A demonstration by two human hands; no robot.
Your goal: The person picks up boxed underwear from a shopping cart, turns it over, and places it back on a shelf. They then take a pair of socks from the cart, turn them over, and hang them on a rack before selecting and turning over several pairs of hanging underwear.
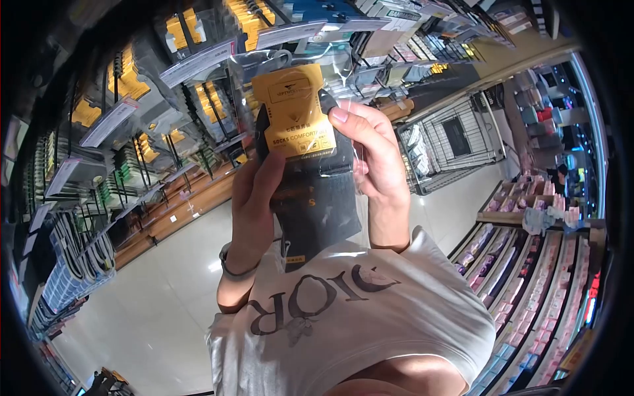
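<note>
Left hand (255,201) and right hand (375,145) are gripping opposite sides of the sock pack (310,175), holding it before the white shirt (403,313). Risk: slick-looking plastic wrapper (341,69) could be slipping if grip were loosening.

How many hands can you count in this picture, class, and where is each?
2. The left hand holds the left side of the sock packet; the right hand holds its right side. Both are partly behind it; no other shows.
</note>
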